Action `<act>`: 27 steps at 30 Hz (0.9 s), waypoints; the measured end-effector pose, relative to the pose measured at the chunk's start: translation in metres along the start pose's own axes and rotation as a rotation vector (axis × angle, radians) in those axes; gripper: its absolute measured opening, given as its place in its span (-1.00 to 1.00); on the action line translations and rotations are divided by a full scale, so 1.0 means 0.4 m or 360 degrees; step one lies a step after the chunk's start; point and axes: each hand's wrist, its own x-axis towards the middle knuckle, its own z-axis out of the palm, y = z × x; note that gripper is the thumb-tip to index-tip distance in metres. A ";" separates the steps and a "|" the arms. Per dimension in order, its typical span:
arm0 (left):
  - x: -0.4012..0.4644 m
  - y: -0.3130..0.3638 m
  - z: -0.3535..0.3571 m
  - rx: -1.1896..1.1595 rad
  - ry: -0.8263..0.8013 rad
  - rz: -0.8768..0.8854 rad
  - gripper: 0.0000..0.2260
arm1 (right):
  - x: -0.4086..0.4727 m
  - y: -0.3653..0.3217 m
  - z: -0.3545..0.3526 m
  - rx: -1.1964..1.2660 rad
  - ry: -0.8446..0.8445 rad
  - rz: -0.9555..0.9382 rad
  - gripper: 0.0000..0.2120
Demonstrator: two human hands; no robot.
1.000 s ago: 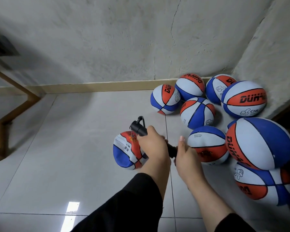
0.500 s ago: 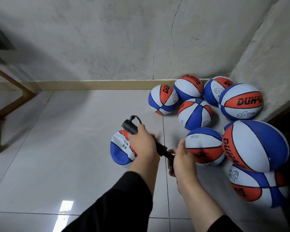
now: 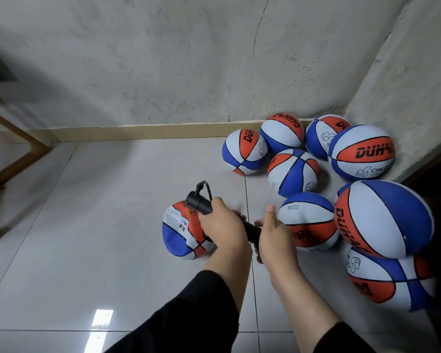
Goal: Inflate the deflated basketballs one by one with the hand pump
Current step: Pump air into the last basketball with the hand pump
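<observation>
**While both hands work the pump, a limp ball lies just beyond the knuckles**

As seen from a camera worn on the head, two bare forearms in black sleeves reach down over a pale tiled floor (image 3: pixel 87 225). The left hand (image 3: pixel 223 226) is wrapped around the barrel of a black hand pump (image 3: pixel 200 206), fingers curled tight on it. The right hand (image 3: pixel 274 236) grips the pump's handle end, thumb raised, with a short length of black shaft showing between the two fists. The pump lies nearly level, its far end sticking out past the left hand's knuckles.

From that far end a thin black hose (image 3: pixel 206 187) loops up and back down. Directly beyond and under the left hand rests the deflated basketball (image 3: pixel 182 233), red, white and blue, visibly sagging and creased. Whether the needle is seated in its valve cannot be told; the hand hides it.

To the right of the right hand, touching distance away, sits a rounder ball (image 3: pixel 307 221), and further right and beyond it a cluster of inflated balls (image 3: pixel 362 151) is packed into the corner of a rough concrete wall (image 3: pixel 163 59).

Likely risks: the soft ball is not held, so a hard stroke could drag it, bending the needle or pulling it out. A skewed push could also kink the hose.
</observation>
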 end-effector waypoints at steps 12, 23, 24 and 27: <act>0.084 0.073 -0.004 -0.0016 -0.0041 -0.0025 -0.74 | -0.003 0.025 -0.045 0.0006 -0.0057 -0.0102 -0.23; -0.007 0.015 0.017 0.0052 -0.0075 0.0004 -0.87 | 0.001 -0.013 -0.017 -0.0187 -0.0088 -0.0092 -0.38; -0.006 0.016 0.017 0.0049 -0.0088 0.0001 -0.87 | 0.000 -0.014 -0.014 -0.0192 -0.0085 -0.0084 -0.38; 0.013 0.035 0.023 0.0106 -0.0121 0.0030 -0.86 | -0.005 -0.014 -0.013 -0.0116 -0.0092 -0.0026 -0.36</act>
